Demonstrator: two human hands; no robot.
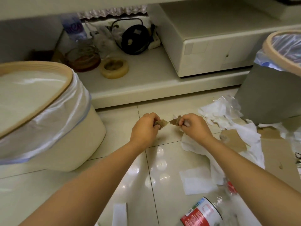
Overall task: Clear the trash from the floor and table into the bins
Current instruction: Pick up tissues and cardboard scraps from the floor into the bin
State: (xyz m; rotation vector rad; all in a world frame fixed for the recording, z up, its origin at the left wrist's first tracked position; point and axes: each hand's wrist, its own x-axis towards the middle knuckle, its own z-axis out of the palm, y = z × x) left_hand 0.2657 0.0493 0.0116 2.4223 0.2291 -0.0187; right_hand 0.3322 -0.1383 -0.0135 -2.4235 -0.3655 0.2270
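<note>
A: Head view, item one. What is in hand?

B: Two brown cardboard scraps. The left hand [144, 128] pinches one scrap [161, 123] in curled fingers; the right hand [194, 127] pinches the other scrap [175, 121] the same way. Both are held above the floor [146, 168], between the two bins, tips close but not touching.

A: Orientation?

B: Each scrap runs roughly left to right. The left one's free end points right, the right one's free end points left, so the torn ends face each other.

A: Step in hand?

B: By my reading, floor trash is being collected, with these pieces ready for disposal.

A: Next move?

B: Likely a carry to a bin. The white bin [53, 121] stands near the left hand, its liner folded over the rim; the grey bin [268, 95] stands to the right, also lined. Either calls for a lift over the rim before the grip lets go.

A: Remaining stock on the floor?

B: Crumpled white paper [216, 115], larger cardboard [280, 154], a plastic bottle [206, 212] lying on its side.
</note>
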